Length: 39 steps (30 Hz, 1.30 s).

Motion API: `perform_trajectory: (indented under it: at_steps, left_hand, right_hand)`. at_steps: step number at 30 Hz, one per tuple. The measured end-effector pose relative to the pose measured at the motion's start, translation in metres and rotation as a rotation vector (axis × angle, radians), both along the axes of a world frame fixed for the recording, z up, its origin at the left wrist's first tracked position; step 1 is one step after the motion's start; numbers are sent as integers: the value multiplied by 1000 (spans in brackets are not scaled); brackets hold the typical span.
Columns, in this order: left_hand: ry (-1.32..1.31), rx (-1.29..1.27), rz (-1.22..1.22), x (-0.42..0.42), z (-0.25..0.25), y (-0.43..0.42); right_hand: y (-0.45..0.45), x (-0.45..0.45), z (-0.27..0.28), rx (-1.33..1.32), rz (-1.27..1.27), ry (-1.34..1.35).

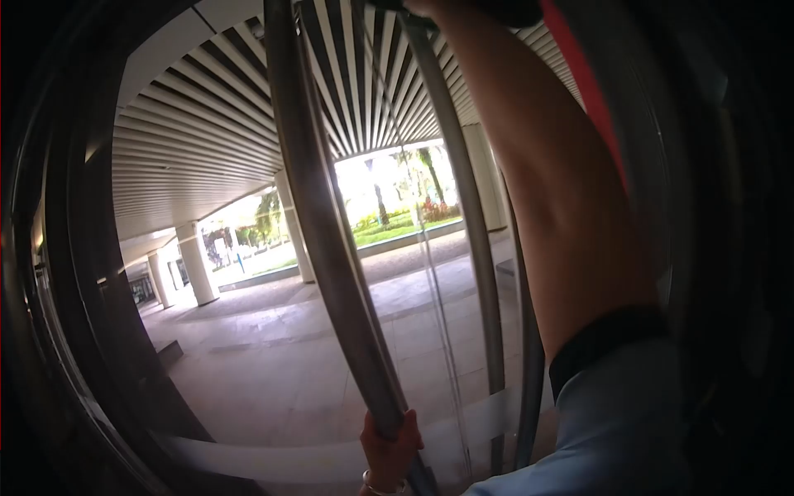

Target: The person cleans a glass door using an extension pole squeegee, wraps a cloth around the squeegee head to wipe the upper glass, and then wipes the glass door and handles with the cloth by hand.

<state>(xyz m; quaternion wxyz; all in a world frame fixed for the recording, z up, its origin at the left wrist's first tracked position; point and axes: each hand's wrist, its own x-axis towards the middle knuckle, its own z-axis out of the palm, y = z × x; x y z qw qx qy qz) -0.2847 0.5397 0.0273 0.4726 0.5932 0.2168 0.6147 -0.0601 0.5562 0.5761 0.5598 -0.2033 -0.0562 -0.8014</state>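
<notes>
A long upright metal door handle (327,207) runs at a slant through the middle of the head view. Near its lower end my left hand (391,450) is closed around it, with a pale band on the wrist. My right arm, in a light blue sleeve with a black cuff, stretches up across the glass door (413,306). Only a bit of my right hand (423,7) shows at the top edge, its fingers out of sight. Beside it is a dark greenish thing (504,10) that I cannot make out.
A second upright bar (467,190) stands to the right of the handle. Dark door frame (83,248) borders the left. Through the glass lie a paved floor (265,355), white columns (196,263), a slatted ceiling (207,132) and greenery. A red strip (589,78) is at upper right.
</notes>
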Motion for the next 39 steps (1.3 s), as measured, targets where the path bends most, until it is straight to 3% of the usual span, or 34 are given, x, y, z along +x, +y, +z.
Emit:
perform_trajectory:
  at_steps: [1,3,4,6,13,19,23,26,31,33,35,37,38,39]
  left_hand:
    - [-13,27,-20,0,1,-1]
    - [-8,4,-52,3,5,-2]
    - [-9,27,-44,7,10,1]
    - [16,45,19,19,14,7]
    - [-49,127,32,8,48,4]
    - [-75,126,102,14,75,-3]
    - [-64,162,92,12,82,-3]
    - [-23,169,51,1,76,1]
    - [166,156,136,-7,86,12]
    - [145,313,41,3,71,23]
    - [305,338,201,13,81,19]
    - [57,72,128,30,93,-4]
    - [71,63,134,25,92,10]
    - [241,349,192,8,87,25]
  right_hand:
    - [22,2,-7,-2,4,11]
    - [2,-43,-83,-36,-19,49]
    - [56,4,-67,-55,-41,66]
    - [107,56,-87,-98,-84,114]
    - [150,147,-233,-254,-300,253]
    - [148,178,-436,-442,-419,348]
    - [118,151,-607,-654,-452,396]
    - [84,132,-693,-729,-496,419]
    - [13,88,-770,-804,-550,432]
    - [-9,82,-809,-832,-554,432]
    - [-24,74,-828,-858,-558,437]
    - [-70,61,-842,79,-1868,-138]
    - [-89,56,-847,708,-2362,-508]
    - [-90,51,-852,701,-2358,-504]
